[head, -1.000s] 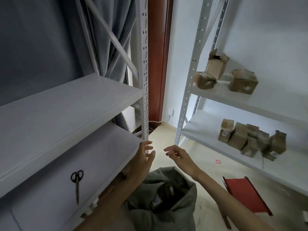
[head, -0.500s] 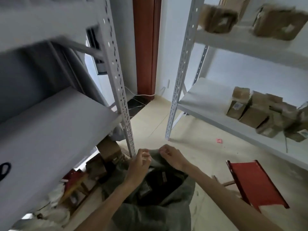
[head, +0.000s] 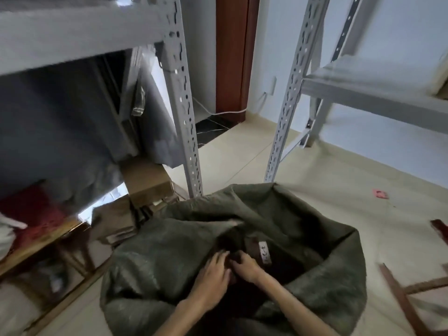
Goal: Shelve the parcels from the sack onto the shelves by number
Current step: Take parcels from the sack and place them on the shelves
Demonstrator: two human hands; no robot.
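hands (head: 229, 269) in sack (head: 155, 270), label (head: 264, 253) — perhaps handwritten

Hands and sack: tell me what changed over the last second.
Both hands dropped from the sack's mouth into it: the left hand and right hand now meet low inside the green sack, beside a dark parcel with a white label. Whether either has a grip on a parcel is unclear. The view tilted downward. The sack stayed on the floor by the shelf upright.
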